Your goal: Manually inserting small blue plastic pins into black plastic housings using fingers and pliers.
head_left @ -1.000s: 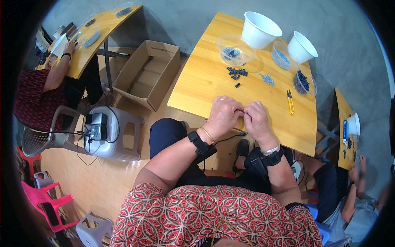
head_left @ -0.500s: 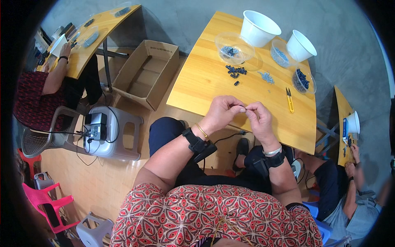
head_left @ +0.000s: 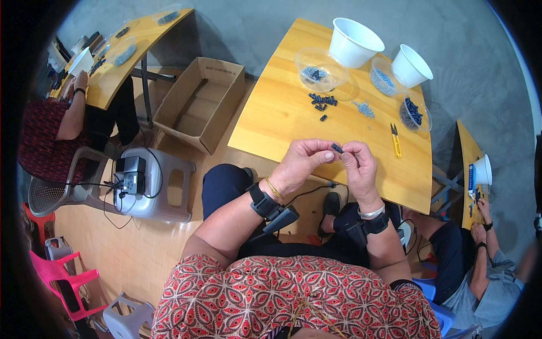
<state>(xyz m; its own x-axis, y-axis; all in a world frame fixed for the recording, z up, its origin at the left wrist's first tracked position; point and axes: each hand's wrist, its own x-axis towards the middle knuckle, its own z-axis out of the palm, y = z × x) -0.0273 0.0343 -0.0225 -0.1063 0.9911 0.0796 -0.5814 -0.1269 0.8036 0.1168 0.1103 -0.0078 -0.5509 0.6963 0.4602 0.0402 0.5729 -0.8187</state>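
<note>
Over the near edge of the wooden table, my left hand (head_left: 305, 163) and my right hand (head_left: 360, 165) meet with fingertips pinched. Between them is a small dark blue-black plastic piece (head_left: 337, 148), tilted and partly covered by the fingers. Farther in, a loose pile of similar dark pieces (head_left: 323, 100) lies on the tabletop, with a single one (head_left: 323, 118) just nearer to me. To its right are scattered small silvery-grey parts (head_left: 364, 109), too tiny to name. Yellow-handled thread snips (head_left: 396, 141) rest toward the right edge.
Clear round tubs hold mixed parts (head_left: 314, 74), grey parts (head_left: 384, 82) and dark pieces (head_left: 412, 111). Two white bowls (head_left: 355, 42) (head_left: 411, 66) stand behind. An open cardboard box (head_left: 199, 104) is on the floor at left. Other people work at tables (head_left: 107, 90) on both sides.
My hands have turned and shifted slightly nearer to me. The dark piece, hidden between the fingertips before, now shows above them.
</note>
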